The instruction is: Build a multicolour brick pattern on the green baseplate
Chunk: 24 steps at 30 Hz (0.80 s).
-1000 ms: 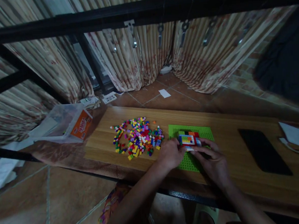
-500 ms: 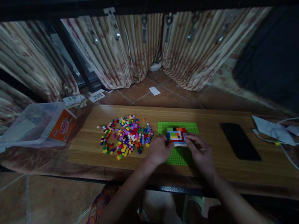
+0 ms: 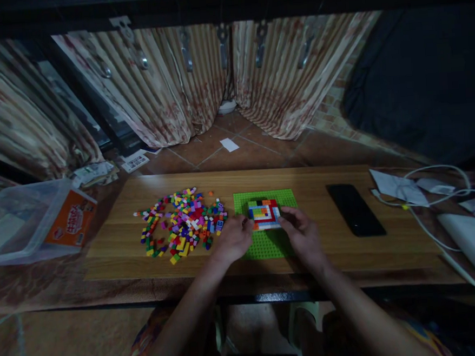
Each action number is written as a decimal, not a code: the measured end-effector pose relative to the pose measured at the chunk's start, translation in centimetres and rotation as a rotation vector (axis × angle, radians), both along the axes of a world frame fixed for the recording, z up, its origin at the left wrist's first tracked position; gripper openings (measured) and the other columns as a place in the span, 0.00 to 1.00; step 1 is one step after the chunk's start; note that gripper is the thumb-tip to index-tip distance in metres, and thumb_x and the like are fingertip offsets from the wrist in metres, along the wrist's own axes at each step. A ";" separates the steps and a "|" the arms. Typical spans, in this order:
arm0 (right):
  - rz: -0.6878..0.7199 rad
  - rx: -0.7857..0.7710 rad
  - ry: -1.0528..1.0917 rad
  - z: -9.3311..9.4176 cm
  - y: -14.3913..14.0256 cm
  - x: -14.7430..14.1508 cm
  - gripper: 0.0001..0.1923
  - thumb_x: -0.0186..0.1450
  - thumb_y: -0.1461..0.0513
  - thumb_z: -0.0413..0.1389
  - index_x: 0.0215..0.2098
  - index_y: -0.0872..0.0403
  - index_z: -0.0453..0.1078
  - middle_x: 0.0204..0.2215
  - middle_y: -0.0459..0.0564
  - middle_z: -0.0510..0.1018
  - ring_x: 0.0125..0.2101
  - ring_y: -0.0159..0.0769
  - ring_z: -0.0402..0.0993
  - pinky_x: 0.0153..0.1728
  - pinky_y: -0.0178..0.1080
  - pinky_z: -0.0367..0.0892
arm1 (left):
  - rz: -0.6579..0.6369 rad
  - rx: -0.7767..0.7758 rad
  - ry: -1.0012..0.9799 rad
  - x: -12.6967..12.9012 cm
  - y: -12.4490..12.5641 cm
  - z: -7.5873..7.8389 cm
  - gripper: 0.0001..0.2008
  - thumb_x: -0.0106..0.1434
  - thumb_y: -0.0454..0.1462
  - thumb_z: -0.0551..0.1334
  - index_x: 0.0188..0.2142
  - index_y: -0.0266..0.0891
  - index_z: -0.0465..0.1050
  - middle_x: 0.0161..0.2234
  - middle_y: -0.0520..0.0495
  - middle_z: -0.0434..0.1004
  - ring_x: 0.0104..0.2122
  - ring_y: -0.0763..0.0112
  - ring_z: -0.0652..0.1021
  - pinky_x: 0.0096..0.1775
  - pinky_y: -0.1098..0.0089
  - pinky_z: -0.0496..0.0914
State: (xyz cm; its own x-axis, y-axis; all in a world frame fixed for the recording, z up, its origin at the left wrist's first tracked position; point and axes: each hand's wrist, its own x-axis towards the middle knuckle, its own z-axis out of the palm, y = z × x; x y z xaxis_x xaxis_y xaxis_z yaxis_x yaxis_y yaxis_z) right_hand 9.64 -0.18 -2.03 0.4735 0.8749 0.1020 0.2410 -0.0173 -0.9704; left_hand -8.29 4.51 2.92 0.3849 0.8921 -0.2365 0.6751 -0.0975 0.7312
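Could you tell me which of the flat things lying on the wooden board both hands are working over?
The green baseplate, between the loose brick pile and black phone; it alone carries the multicoloured build.

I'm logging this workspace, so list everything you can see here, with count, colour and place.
board: one, wood-grain, across the middle
baseplate: one, green, centre of the board
block build: one, multicoloured, on the baseplate, between the hands
loose bricks: a pile, mixed colours, left of the baseplate
phone: one, black, flat, right of the baseplate
bin: one, clear with an orange label, far left
cable: one, white, far right
papers: a few, white, far right
curtains: striped beige, behind
left hand: at the build's left edge
right hand: at the build's right edge
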 end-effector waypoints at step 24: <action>0.219 0.246 -0.704 0.6 -1.2 -1.0 0.05 0.64 0.61 0.56 0.37 0.49 0.75 0.51 0.51 0.70 0.50 0.43 0.67 0.51 0.48 0.66 | -0.001 0.065 0.073 -0.9 0.0 0.9 0.11 0.63 0.37 0.56 0.38 0.38 0.75 0.35 0.45 0.80 0.35 0.67 0.78 0.37 0.71 0.69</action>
